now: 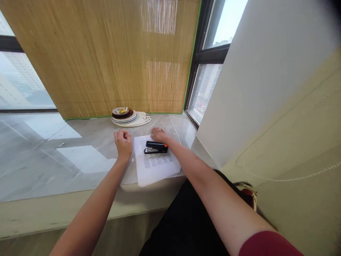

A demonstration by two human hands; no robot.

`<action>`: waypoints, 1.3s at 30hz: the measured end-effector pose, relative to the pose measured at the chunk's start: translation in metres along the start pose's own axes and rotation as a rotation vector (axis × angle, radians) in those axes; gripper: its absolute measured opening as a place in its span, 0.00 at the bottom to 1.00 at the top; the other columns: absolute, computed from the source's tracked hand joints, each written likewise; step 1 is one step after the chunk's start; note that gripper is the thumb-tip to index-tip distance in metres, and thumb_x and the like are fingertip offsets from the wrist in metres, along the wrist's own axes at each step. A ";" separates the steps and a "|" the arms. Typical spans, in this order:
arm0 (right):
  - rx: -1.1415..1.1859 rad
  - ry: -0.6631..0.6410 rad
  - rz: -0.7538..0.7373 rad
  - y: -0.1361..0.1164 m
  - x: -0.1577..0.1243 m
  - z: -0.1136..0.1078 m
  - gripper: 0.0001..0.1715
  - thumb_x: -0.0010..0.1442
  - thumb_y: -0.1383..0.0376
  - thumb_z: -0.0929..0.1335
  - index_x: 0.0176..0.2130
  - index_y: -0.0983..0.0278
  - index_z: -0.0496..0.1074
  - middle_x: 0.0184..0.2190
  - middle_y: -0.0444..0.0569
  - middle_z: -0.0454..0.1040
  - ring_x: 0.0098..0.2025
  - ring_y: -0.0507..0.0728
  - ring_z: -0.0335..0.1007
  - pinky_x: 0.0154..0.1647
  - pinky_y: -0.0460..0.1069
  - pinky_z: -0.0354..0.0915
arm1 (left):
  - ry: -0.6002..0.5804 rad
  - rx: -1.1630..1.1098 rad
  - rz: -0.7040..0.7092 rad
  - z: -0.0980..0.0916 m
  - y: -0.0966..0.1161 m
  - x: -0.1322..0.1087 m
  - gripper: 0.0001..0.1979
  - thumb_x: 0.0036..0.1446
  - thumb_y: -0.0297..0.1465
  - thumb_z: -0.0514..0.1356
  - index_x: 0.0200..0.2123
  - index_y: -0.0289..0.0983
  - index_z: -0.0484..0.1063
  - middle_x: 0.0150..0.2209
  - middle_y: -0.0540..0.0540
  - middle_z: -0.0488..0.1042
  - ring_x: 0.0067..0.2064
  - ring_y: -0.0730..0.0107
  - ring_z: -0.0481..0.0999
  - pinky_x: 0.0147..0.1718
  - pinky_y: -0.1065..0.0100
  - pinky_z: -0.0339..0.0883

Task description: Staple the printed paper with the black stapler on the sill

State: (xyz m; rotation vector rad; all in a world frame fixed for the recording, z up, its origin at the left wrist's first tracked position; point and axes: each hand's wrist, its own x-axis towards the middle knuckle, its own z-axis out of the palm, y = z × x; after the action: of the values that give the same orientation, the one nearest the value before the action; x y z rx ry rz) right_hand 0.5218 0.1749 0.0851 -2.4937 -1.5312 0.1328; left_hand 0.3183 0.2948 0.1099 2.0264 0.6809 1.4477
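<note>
A stack of printed paper sheets (158, 170) lies near the front edge of the sill, its lower edge reaching over the rim. On top rests a black stapler (156, 147) with an orange spot at its right end and its jaws apart on the left. My right hand (159, 134) lies at the far edge of the sheets, just beyond the stapler, fingers stretched out. To the left of the paper, apart from it, is my left hand (123, 144). Its fingers are loosely curled with a gap by the thumb, and nothing shows in them.
Stacked plates (124, 120) with a small yellow packet (123, 110) on top stand at the back, beside an oval white plate (145, 119). Behind them hangs a bamboo blind (106, 60). A wall (255, 78) bounds the marble sill (71, 156) on the right.
</note>
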 end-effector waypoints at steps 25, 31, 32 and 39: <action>0.020 0.034 -0.108 -0.074 0.037 0.024 0.35 0.76 0.54 0.57 0.73 0.68 0.58 0.79 0.61 0.43 0.80 0.65 0.42 0.78 0.70 0.38 | 0.125 0.043 -0.061 -0.010 -0.002 0.004 0.06 0.59 0.22 0.58 0.34 0.39 0.67 0.39 0.45 0.65 0.36 0.62 0.67 0.50 0.56 0.69; 0.045 0.012 -0.281 -0.101 0.052 0.031 0.32 0.76 0.55 0.60 0.72 0.63 0.59 0.79 0.57 0.43 0.80 0.63 0.41 0.78 0.70 0.39 | 0.294 0.096 -0.117 -0.021 -0.007 0.010 0.06 0.59 0.23 0.56 0.33 0.40 0.66 0.38 0.45 0.65 0.39 0.60 0.68 0.52 0.55 0.69; 0.050 0.029 -0.272 -0.099 0.050 0.030 0.32 0.76 0.56 0.60 0.73 0.64 0.58 0.80 0.58 0.42 0.80 0.63 0.40 0.78 0.70 0.39 | 0.302 0.097 -0.111 -0.022 -0.006 0.010 0.06 0.60 0.23 0.56 0.33 0.40 0.65 0.38 0.45 0.65 0.40 0.60 0.68 0.52 0.55 0.69; 0.033 0.012 -0.193 -0.028 -0.002 0.013 0.31 0.77 0.55 0.58 0.74 0.60 0.59 0.79 0.55 0.48 0.80 0.61 0.44 0.79 0.66 0.39 | 0.149 -0.030 -0.097 -0.011 -0.011 0.006 0.04 0.61 0.26 0.54 0.34 0.40 0.67 0.35 0.47 0.69 0.39 0.61 0.70 0.45 0.59 0.69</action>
State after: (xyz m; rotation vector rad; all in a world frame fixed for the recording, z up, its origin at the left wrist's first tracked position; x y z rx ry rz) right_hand 0.4944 0.1869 0.0783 -2.3026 -1.7394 0.1111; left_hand 0.3081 0.3086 0.1089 1.8500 0.8029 1.5528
